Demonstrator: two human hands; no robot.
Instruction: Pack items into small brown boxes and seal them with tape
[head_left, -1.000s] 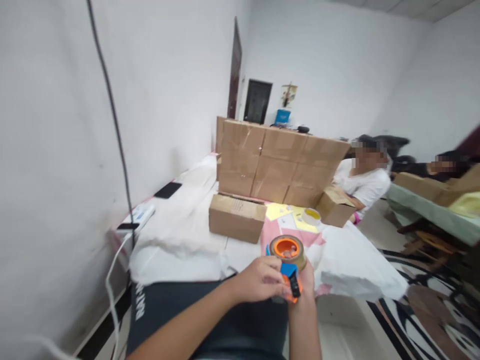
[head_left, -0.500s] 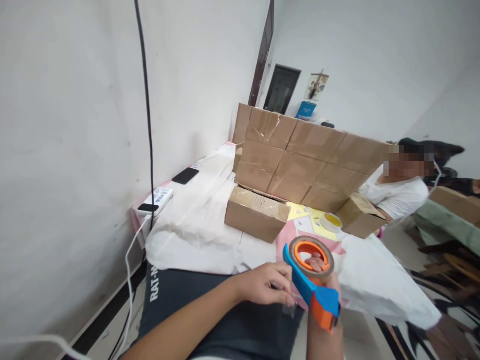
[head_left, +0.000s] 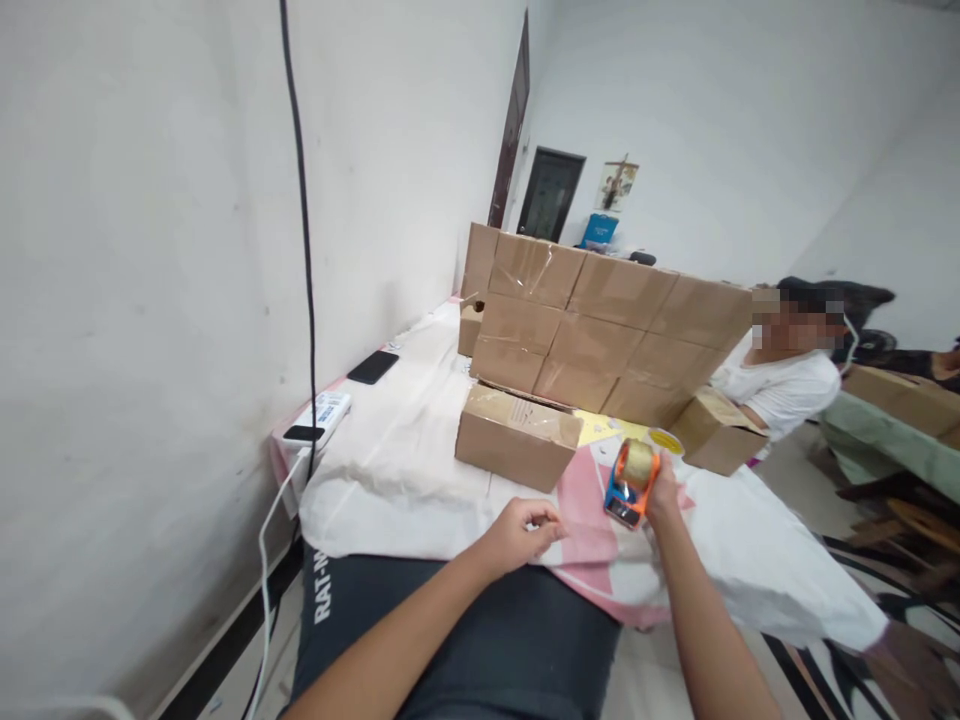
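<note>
My right hand (head_left: pixel 663 489) grips a blue and orange tape dispenser (head_left: pixel 621 497) over the front of the table. A roll of tape (head_left: pixel 639 464) is mounted on it. To its left, my left hand (head_left: pixel 526 533) is closed, its thumb and fingers curled toward each other near the table's front edge. Whatever may be pinched there is too small to make out. Beyond my hands, a closed cardboard box (head_left: pixel 517 446) lies on the cloth, a strip of clear tape along its top. It is apart from both hands.
A wall of stacked cardboard boxes (head_left: pixel 592 330) stands behind the single box. A loose tape roll (head_left: pixel 666 442) lies near another carton (head_left: pixel 716 432), beside a person in a white shirt (head_left: pixel 795 385). At left are a phone (head_left: pixel 373 367), a power strip (head_left: pixel 330 412) and a hanging black cable (head_left: pixel 306 240).
My right hand has carried the tape dispenser forward, away from my body, and turned it. My left hand has moved slightly up and left, and the two hands are farther apart.
</note>
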